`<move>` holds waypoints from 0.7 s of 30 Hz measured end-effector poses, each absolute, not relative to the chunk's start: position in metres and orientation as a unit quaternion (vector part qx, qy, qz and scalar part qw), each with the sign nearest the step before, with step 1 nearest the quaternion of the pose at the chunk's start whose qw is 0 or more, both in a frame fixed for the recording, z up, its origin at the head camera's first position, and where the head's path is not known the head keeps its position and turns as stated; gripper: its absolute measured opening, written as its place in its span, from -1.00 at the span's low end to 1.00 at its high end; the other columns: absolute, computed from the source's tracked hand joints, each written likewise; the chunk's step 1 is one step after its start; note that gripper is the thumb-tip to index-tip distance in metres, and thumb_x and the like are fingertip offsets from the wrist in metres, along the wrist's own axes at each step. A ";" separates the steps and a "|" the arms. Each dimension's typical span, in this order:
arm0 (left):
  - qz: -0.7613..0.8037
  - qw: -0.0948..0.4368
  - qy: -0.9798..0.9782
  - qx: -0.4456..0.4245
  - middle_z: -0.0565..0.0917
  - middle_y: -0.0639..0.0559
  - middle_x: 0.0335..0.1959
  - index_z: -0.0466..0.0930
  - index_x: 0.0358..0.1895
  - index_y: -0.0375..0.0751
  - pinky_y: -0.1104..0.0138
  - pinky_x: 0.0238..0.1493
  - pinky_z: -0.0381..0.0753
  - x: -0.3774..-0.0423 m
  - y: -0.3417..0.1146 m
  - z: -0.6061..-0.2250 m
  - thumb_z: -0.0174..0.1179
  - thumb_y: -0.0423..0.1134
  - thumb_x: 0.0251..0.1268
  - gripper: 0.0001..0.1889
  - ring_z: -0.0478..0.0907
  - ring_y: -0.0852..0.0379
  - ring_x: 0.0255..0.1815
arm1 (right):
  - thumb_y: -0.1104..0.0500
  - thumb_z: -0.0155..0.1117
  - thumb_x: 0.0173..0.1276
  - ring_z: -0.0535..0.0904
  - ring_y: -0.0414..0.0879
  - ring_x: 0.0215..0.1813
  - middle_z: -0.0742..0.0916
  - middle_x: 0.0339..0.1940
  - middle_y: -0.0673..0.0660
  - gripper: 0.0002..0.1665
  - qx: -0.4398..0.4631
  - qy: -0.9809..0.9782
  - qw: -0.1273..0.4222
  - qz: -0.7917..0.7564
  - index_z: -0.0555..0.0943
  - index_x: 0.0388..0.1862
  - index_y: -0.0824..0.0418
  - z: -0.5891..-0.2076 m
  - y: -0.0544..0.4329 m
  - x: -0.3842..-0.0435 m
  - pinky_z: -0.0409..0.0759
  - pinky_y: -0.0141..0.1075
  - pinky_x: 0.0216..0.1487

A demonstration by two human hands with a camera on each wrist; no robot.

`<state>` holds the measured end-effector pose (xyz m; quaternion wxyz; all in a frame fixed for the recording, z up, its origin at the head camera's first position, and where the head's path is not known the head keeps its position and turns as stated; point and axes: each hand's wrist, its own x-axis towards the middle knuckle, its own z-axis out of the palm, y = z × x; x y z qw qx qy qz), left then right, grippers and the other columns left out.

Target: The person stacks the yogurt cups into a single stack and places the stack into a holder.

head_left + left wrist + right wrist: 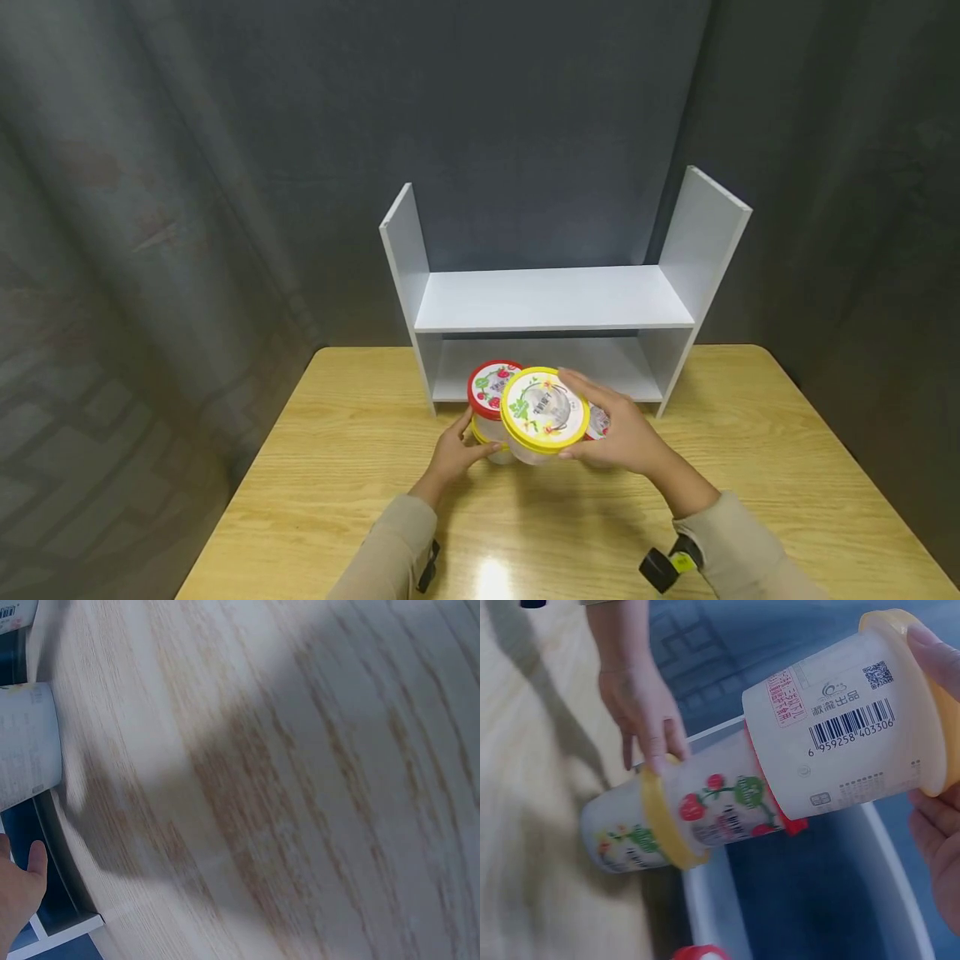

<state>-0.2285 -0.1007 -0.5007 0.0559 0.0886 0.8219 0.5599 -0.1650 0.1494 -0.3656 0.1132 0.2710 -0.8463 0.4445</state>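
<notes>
My right hand [615, 429] grips a yellow-lidded tub [546, 410] by its lid. In the right wrist view, the barcode side of this white tub [844, 739] shows, with part of the hand at the right edge. Behind it a red-lidded tub [493, 385] stands on another yellow-lidded tub [626, 832]. At the left of this stack is my left hand [450, 454], its fingers spread. Its fingertips [656, 761] touch near the lower tub's yellow lid. A further red lid [597, 422] peeks out beside my right hand.
A white two-tier shelf [555, 298] stands at the back of the wooden table [360, 392], just behind the tubs. Its side panels rise above the upper board. Dark grey curtains [525, 125] hang behind and at both sides.
</notes>
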 end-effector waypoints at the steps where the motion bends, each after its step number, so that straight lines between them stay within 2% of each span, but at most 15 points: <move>1: 0.557 0.054 0.824 0.089 0.11 -0.14 0.28 0.04 0.31 -0.10 -0.01 0.16 0.14 -0.231 -0.101 -0.505 0.33 0.05 -0.22 -0.05 0.05 -0.18 0.24 | 0.03 0.54 -0.37 0.21 0.15 0.21 0.34 0.22 0.22 0.08 0.271 -0.846 0.113 0.446 0.28 0.23 0.21 -0.362 0.149 -0.167 0.23 0.07 0.12; 10: 0.552 0.041 0.827 0.098 0.13 -0.13 0.27 0.07 0.30 -0.12 -0.01 0.16 0.14 -0.232 -0.099 -0.507 0.33 0.02 -0.21 -0.08 0.06 -0.16 0.24 | 0.06 0.52 -0.30 0.14 0.07 0.26 0.29 0.27 0.14 0.06 0.260 -0.845 0.095 0.457 0.24 0.26 0.17 -0.343 0.142 -0.185 0.18 0.05 0.16; 15: 0.552 0.037 0.827 0.101 0.15 -0.17 0.26 0.08 0.30 -0.12 -0.04 0.14 0.15 -0.232 -0.098 -0.507 0.34 -0.03 -0.19 -0.10 0.07 -0.20 0.23 | -0.01 0.50 -0.29 0.10 0.02 0.28 0.27 0.28 0.09 0.07 0.249 -0.846 0.082 0.465 0.23 0.27 0.11 -0.336 0.135 -0.198 0.08 0.07 0.20; 21: 0.548 0.035 0.830 0.098 0.16 -0.12 0.26 0.09 0.30 -0.06 -0.03 0.13 0.17 -0.233 -0.097 -0.507 0.33 0.02 -0.20 -0.10 0.10 -0.19 0.22 | -0.07 0.48 -0.27 0.09 0.00 0.29 0.27 0.28 0.05 0.07 0.227 -0.851 0.061 0.469 0.21 0.28 0.08 -0.335 0.124 -0.213 0.06 0.09 0.20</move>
